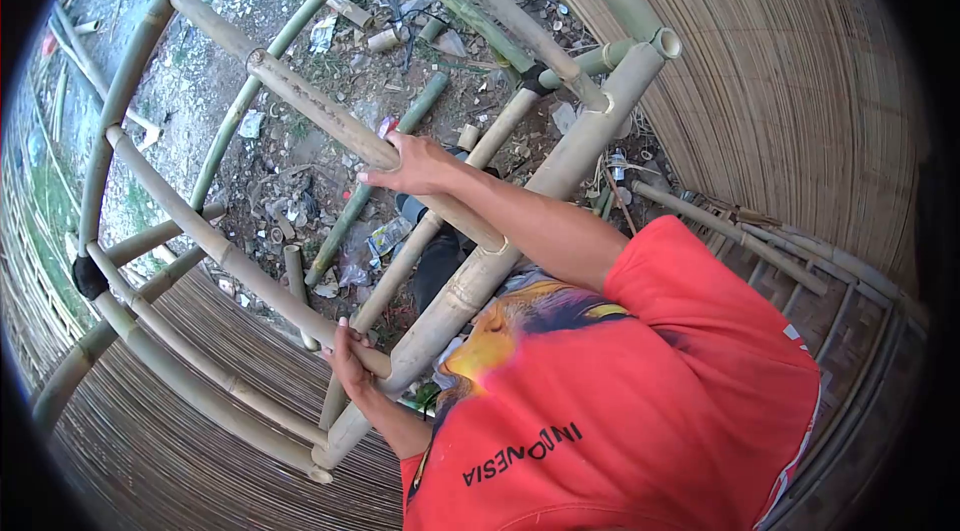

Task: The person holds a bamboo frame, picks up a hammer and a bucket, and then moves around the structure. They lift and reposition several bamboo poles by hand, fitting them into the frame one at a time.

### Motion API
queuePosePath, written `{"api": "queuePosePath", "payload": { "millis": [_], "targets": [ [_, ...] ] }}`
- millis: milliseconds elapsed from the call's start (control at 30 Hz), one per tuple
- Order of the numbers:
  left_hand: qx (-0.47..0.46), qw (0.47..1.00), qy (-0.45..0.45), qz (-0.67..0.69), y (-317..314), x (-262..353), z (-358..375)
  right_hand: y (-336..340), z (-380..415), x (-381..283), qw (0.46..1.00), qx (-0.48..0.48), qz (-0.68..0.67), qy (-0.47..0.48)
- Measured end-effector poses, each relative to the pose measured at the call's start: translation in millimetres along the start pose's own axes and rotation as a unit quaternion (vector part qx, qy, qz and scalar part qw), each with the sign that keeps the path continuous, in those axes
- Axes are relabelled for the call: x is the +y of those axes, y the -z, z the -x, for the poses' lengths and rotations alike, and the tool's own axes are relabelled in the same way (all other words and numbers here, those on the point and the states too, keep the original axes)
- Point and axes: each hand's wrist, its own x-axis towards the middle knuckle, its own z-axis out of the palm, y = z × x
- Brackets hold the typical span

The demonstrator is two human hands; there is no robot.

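Observation:
In front of my body is a frame of bamboo poles. A thick bamboo pole (560, 166) runs along its near side, close to my chest, and thinner poles join it through holes. My right hand (425, 166) is closed over the middle bamboo pole (320, 111), partway along it. Lower down, my left hand (350, 366) wraps round another bamboo pole (250, 276) close to where it meets the thick one. A curved bamboo pole (135, 61) forms the far side, with black binding (90, 276) at a lower joint.
Beneath the frame, the ground (270, 181) is strewn with rubble, litter and bamboo offcuts (425, 101). Slatted bamboo screens (770, 61) stand at the upper right and lower left. A woven bamboo surface (780, 281) lies at the right, behind my arm.

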Motion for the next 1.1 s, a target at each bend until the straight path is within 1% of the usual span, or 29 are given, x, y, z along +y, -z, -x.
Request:
{"api": "queuePosePath", "payload": {
  "millis": [67,133,200,267,333,367,400,467,600,667,733,767,800,833,867,933,1000,1100],
  "targets": [
    [0.003,1.000,0.003,-0.004,2,-3,0,26,30,11,0.997,-0.075,-0.016,-0.025],
    [0.010,1.000,-0.001,-0.002,4,-3,0,39,59,33,0.996,-0.081,0.023,-0.003],
    [0.004,1.000,-0.008,-0.020,2,-2,0,43,83,53,0.990,-0.140,0.010,-0.014],
    [0.004,1.000,-0.020,-0.012,4,-3,0,34,95,65,0.982,-0.173,0.071,0.013],
    [0.014,0.999,-0.023,-0.023,1,-3,3,25,104,49,0.981,-0.143,0.132,-0.004],
    [0.017,0.999,-0.028,-0.007,2,-5,0,22,114,39,0.984,-0.099,0.147,-0.013],
    [0.019,0.999,-0.037,-0.004,6,-6,-1,17,118,36,0.984,-0.096,0.147,-0.004],
    [-0.003,1.000,-0.031,0.003,10,-11,-4,15,121,36,0.985,-0.069,0.157,-0.035],
    [-0.001,0.999,-0.037,-0.013,6,-3,0,8,122,39,0.985,-0.048,0.165,-0.030],
    [-0.029,0.998,-0.041,-0.031,4,-1,0,12,125,31,0.982,-0.037,0.176,-0.060],
    [-0.008,0.998,-0.039,-0.041,13,2,2,2,122,25,0.982,-0.031,0.177,-0.056],
    [-0.011,0.997,-0.053,-0.054,13,7,6,-3,120,26,0.981,-0.037,0.186,-0.042],
    [-0.011,0.998,-0.055,-0.037,14,9,7,-4,121,20,0.982,-0.025,0.178,-0.055],
    [-0.015,0.998,-0.049,-0.025,14,9,5,-4,121,17,0.982,-0.023,0.182,-0.048],
    [-0.004,0.999,-0.037,-0.034,16,11,4,-4,123,13,0.981,-0.016,0.187,-0.050],
    [-0.007,0.999,-0.042,-0.017,17,12,4,-7,123,13,0.981,-0.022,0.189,-0.026],
    [0.005,0.999,-0.050,-0.009,17,18,11,-9,121,18,0.979,-0.006,0.201,-0.029],
    [0.004,0.999,-0.043,-0.015,13,24,15,-2,119,11,0.977,-0.033,0.209,-0.037]
  ]
}}
